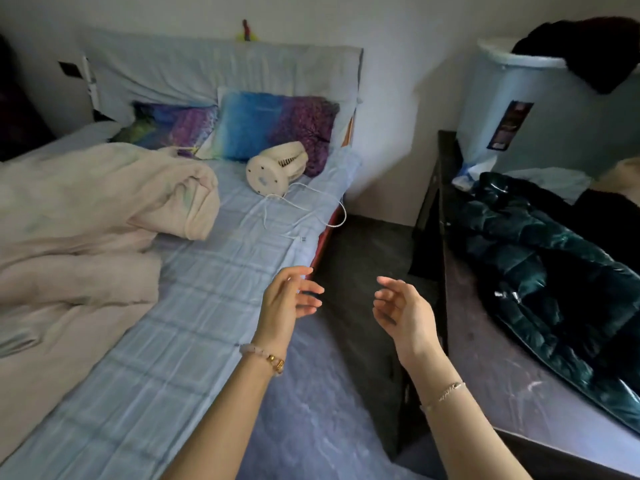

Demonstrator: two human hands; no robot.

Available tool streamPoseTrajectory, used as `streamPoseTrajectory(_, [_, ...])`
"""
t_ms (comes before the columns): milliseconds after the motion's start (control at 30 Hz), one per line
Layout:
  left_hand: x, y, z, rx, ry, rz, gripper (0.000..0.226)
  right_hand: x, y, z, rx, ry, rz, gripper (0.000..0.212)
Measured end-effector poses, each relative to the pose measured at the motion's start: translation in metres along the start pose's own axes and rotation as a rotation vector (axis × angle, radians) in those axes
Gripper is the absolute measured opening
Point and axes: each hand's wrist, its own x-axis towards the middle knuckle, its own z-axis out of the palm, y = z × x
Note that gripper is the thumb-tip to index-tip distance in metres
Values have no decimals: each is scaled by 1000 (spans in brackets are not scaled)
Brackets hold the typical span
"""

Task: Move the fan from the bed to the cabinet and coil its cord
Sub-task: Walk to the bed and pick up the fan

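A small cream fan (275, 171) lies on its side on the bed (194, 306), against the blue and purple pillows, base facing me. Its white cord (301, 206) trails loosely over the light blue sheet and loops off the bed's right edge. The dark cabinet (485, 358) stands to the right across a narrow gap. My left hand (287, 299) hovers over the bed's right edge, fingers apart, holding nothing. My right hand (403, 311) hangs over the dark floor gap, also with fingers apart and nothing in it. Both hands are well short of the fan.
A bunched cream duvet (97, 216) covers the bed's left half. A shiny dark green puffer jacket (561, 271) lies across the cabinet top. Behind it stands a pale blue bin (540, 105) with dark clothes on it. Dark floor (367, 265) separates bed and cabinet.
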Motion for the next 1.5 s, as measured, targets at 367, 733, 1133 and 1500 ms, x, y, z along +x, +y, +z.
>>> streamPoseTrajectory(367, [259, -13, 27, -41, 103, -72, 22, 242, -48, 91, -65, -80, 29, 26])
streamPoseTrajectory(733, [518, -4, 20, -112, 187, -147, 19, 471, -100, 237, -121, -132, 145, 24])
streamPoseTrajectory(1133, [693, -15, -54, -127, 548, -247, 25, 642, -60, 397, -176, -354, 535, 19])
streamPoseTrajectory(1500, [802, -46, -99, -381, 636, -538, 20, 736, 7, 446, 167, -210, 1087, 35])
